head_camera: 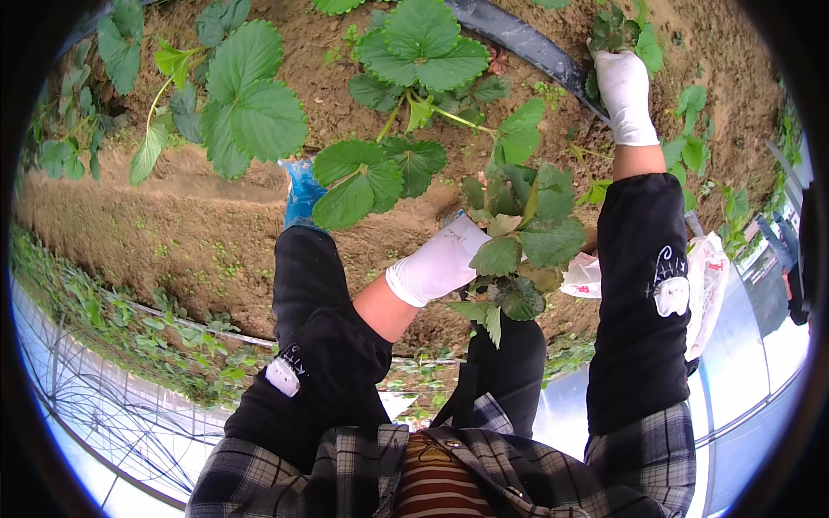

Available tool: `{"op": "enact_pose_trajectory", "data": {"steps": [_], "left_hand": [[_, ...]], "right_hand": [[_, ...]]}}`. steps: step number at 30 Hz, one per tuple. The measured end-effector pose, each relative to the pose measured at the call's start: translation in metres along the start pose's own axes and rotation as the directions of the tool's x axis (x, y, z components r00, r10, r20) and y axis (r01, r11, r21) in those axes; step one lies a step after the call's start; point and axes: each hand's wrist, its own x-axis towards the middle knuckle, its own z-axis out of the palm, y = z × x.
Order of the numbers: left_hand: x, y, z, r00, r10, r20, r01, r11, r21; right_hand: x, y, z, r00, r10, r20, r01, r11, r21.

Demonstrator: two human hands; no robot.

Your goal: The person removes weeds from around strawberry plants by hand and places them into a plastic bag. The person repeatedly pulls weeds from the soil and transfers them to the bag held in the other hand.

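My left hand, in a white glove, holds a bunch of strawberry leaves above the soil between my legs. Its fingers are mostly hidden behind the leaves, some of which look dull and dark. At the upper right, my right hand, gloved too, reaches into a small strawberry plant. Leaves cover those fingertips, so their grip cannot be made out. Between the hands and farther left grow larger strawberry plants with broad toothed leaves.
A black hose or pipe runs along the soil bed beside my right hand. A blue cover shows at my left foot. White plastic bags hang near my right sleeve. Another person's dark sleeve shows at the right rim.
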Motion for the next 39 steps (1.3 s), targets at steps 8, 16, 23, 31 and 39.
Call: {"op": "enact_pose_trajectory", "data": {"steps": [8,16,23,31,39], "left_hand": [[0.001,0.004,0.000,0.999,-0.013,0.043,0.019,0.991,-0.134],[-0.002,0.001,0.002,0.997,-0.044,0.055,0.049,0.994,-0.101],[-0.002,-0.003,0.006,0.984,-0.173,0.045,0.179,0.935,-0.306],[-0.001,-0.001,0.003,0.998,-0.028,-0.049,0.022,0.992,-0.125],[-0.012,-0.011,-0.001,0.974,0.077,-0.213,0.022,0.903,0.429]], "right_hand": [[0.026,0.026,0.014,0.856,-0.492,0.157,0.487,0.666,-0.565],[0.017,0.003,0.013,0.922,-0.346,0.172,0.375,0.696,-0.612],[0.009,0.000,0.016,0.922,-0.371,0.108,0.364,0.740,-0.565],[-0.010,0.006,-0.010,0.832,-0.554,-0.022,0.521,0.794,-0.315],[-0.166,-0.067,-0.098,0.774,0.079,0.628,-0.600,0.405,0.689]]}}
